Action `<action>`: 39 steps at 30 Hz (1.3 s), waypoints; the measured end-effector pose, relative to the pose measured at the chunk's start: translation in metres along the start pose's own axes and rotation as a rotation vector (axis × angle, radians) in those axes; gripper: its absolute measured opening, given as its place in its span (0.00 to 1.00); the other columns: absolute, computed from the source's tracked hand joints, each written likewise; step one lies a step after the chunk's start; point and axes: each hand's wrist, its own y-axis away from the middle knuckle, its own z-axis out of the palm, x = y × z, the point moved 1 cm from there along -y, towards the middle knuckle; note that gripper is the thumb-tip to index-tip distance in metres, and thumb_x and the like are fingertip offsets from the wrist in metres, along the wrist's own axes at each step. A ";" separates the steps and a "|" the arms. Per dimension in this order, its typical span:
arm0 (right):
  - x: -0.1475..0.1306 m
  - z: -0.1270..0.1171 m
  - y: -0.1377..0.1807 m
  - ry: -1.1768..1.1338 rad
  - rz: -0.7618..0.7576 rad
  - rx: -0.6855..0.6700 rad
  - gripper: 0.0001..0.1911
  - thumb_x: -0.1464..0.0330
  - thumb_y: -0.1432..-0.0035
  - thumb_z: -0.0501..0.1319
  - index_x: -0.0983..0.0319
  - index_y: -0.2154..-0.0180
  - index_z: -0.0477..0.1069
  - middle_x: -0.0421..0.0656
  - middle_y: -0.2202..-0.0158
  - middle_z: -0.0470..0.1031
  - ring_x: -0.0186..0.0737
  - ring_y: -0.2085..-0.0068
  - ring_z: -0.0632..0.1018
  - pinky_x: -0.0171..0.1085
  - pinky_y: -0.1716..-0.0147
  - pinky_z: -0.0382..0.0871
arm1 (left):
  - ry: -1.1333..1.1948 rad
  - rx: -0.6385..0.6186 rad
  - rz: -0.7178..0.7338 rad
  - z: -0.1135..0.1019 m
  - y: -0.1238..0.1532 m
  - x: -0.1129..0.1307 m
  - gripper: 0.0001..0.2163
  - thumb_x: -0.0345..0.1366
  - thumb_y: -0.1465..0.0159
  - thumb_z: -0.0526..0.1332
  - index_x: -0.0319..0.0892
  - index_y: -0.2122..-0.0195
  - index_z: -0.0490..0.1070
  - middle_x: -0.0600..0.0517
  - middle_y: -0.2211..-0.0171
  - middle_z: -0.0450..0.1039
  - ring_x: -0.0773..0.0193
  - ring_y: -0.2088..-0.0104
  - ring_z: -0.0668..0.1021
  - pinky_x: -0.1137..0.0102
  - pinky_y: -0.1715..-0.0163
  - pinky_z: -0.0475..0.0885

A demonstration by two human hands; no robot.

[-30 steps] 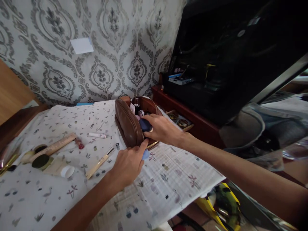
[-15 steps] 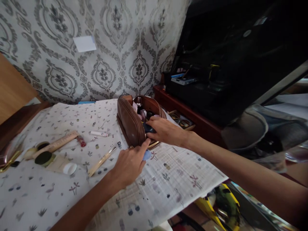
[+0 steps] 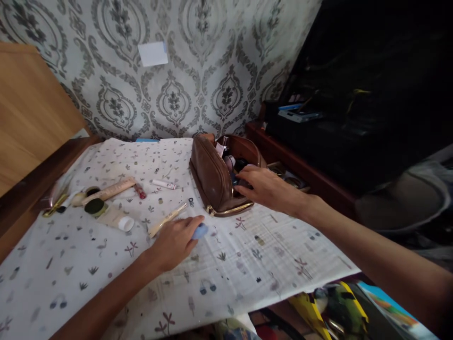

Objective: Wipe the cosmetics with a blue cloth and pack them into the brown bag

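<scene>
A brown zippered makeup bag [image 3: 210,174] stands unzipped on the patterned cloth, with bottles and other small cosmetics inside. At its right side, my right hand [image 3: 265,186] reaches into the mouth with thumb and fingers apart, close to a dark blue item [image 3: 234,179]; some fingertips are hidden. My left hand [image 3: 175,243] is closed around a light blue makeup sponge [image 3: 200,230], low over the cloth in front of the bag. Beside that hand lies a slim gold-coloured tube [image 3: 166,220].
Left on the cloth [image 3: 226,283] are a cream tube [image 3: 115,218], a long beige tube [image 3: 115,190], a red lip gloss tube [image 3: 139,191] and a white pen-like tube [image 3: 163,184]. A large black screen [image 3: 371,94] stands at right. Below the front edge sit yellow and green items [image 3: 329,307].
My left hand has moved away from the bag, down and to the left, with the sponge. My right hand stays at the bag's opening, its fingers further apart. The view has shifted left.
</scene>
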 end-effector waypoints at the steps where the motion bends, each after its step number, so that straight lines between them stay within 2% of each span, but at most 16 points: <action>1: -0.001 -0.002 0.001 0.000 -0.010 0.016 0.07 0.68 0.39 0.63 0.63 0.68 0.78 0.49 0.64 0.78 0.46 0.62 0.80 0.41 0.61 0.73 | -0.003 0.015 0.002 0.001 0.005 -0.005 0.22 0.28 0.36 0.58 0.45 0.40 0.64 0.47 0.49 0.79 0.52 0.54 0.82 0.62 0.59 0.77; 4: -0.009 -0.009 0.007 -0.008 -0.036 0.143 0.08 0.69 0.37 0.61 0.63 0.66 0.79 0.49 0.63 0.79 0.45 0.62 0.80 0.41 0.62 0.73 | -0.005 0.103 0.017 0.002 0.020 -0.020 0.19 0.29 0.35 0.57 0.46 0.43 0.66 0.47 0.48 0.79 0.54 0.55 0.83 0.63 0.61 0.77; 7: -0.030 -0.017 0.017 -0.072 -0.078 0.382 0.09 0.68 0.34 0.59 0.63 0.61 0.78 0.49 0.61 0.79 0.44 0.61 0.80 0.40 0.62 0.74 | 0.011 0.273 -0.011 -0.001 0.033 -0.036 0.18 0.29 0.35 0.56 0.45 0.44 0.67 0.47 0.48 0.79 0.54 0.56 0.83 0.64 0.61 0.77; 9: -0.051 -0.014 0.023 -0.166 -0.142 0.483 0.08 0.69 0.33 0.59 0.62 0.59 0.77 0.48 0.62 0.79 0.43 0.62 0.80 0.40 0.61 0.75 | 0.032 0.385 -0.081 -0.006 0.039 -0.047 0.18 0.31 0.35 0.56 0.44 0.44 0.68 0.47 0.49 0.79 0.54 0.57 0.83 0.65 0.60 0.76; 11: -0.073 0.000 0.027 -0.279 -0.242 0.449 0.08 0.70 0.32 0.58 0.61 0.58 0.76 0.46 0.64 0.78 0.41 0.62 0.79 0.39 0.61 0.76 | 0.070 0.467 -0.187 -0.011 0.042 -0.057 0.18 0.31 0.35 0.56 0.44 0.44 0.68 0.47 0.51 0.80 0.55 0.59 0.82 0.65 0.60 0.76; 13: -0.095 0.026 0.026 -0.358 -0.323 0.313 0.10 0.71 0.32 0.56 0.62 0.55 0.75 0.47 0.60 0.79 0.42 0.59 0.80 0.40 0.58 0.77 | 0.133 0.514 -0.284 -0.015 0.042 -0.064 0.17 0.31 0.36 0.56 0.43 0.46 0.69 0.48 0.54 0.80 0.56 0.60 0.82 0.65 0.59 0.75; 16: -0.121 0.076 0.015 -0.335 -0.247 0.106 0.20 0.73 0.34 0.56 0.67 0.42 0.69 0.56 0.43 0.73 0.50 0.43 0.75 0.47 0.44 0.73 | 0.220 0.570 -0.345 -0.015 0.040 -0.070 0.15 0.30 0.36 0.55 0.42 0.48 0.70 0.48 0.56 0.80 0.55 0.58 0.81 0.64 0.56 0.75; 18: -0.133 0.105 0.004 -0.286 -0.132 0.012 0.25 0.75 0.35 0.56 0.73 0.38 0.64 0.63 0.37 0.66 0.55 0.36 0.69 0.51 0.38 0.68 | 0.238 0.611 -0.310 -0.010 0.039 -0.070 0.15 0.30 0.36 0.55 0.41 0.49 0.70 0.46 0.54 0.78 0.54 0.54 0.80 0.62 0.53 0.74; 21: -0.143 0.130 -0.010 -0.242 -0.033 -0.040 0.27 0.79 0.37 0.54 0.72 0.37 0.63 0.63 0.35 0.64 0.56 0.35 0.67 0.53 0.38 0.66 | 0.203 0.608 -0.196 0.002 0.040 -0.070 0.17 0.28 0.36 0.54 0.40 0.47 0.69 0.44 0.52 0.76 0.53 0.50 0.77 0.60 0.49 0.73; 24: -0.143 0.137 -0.017 -0.245 -0.005 0.023 0.19 0.77 0.35 0.56 0.66 0.44 0.71 0.58 0.44 0.71 0.52 0.43 0.72 0.51 0.43 0.69 | 0.128 0.543 -0.117 0.015 0.041 -0.071 0.20 0.26 0.36 0.53 0.41 0.43 0.67 0.43 0.50 0.74 0.52 0.48 0.75 0.58 0.47 0.72; 27: -0.137 0.136 -0.016 -0.316 0.003 0.069 0.08 0.73 0.36 0.62 0.63 0.55 0.76 0.51 0.55 0.74 0.48 0.52 0.74 0.45 0.50 0.72 | 0.048 0.490 -0.078 0.025 0.037 -0.073 0.19 0.27 0.34 0.54 0.40 0.41 0.66 0.42 0.48 0.73 0.50 0.47 0.75 0.56 0.48 0.72; 29: -0.134 0.136 -0.013 -0.381 -0.003 0.078 0.04 0.73 0.38 0.64 0.63 0.60 0.77 0.48 0.59 0.73 0.46 0.53 0.74 0.42 0.52 0.72 | 0.005 0.459 -0.068 0.029 0.034 -0.074 0.19 0.29 0.33 0.56 0.40 0.41 0.66 0.42 0.48 0.73 0.49 0.47 0.74 0.55 0.49 0.72; 35: -0.128 0.131 -0.007 -0.627 0.021 0.048 0.04 0.76 0.40 0.64 0.62 0.63 0.75 0.41 0.65 0.74 0.37 0.64 0.75 0.34 0.62 0.67 | -0.041 0.391 -0.043 0.028 0.031 -0.070 0.18 0.28 0.33 0.56 0.41 0.42 0.67 0.44 0.50 0.75 0.49 0.49 0.74 0.54 0.49 0.72; 39: -0.125 0.123 -0.007 -0.784 0.092 0.115 0.02 0.72 0.40 0.65 0.62 0.66 0.73 0.39 0.69 0.72 0.34 0.68 0.72 0.33 0.66 0.63 | -0.061 0.414 -0.032 0.026 0.033 -0.074 0.14 0.30 0.31 0.54 0.41 0.45 0.68 0.45 0.53 0.75 0.50 0.52 0.75 0.56 0.53 0.73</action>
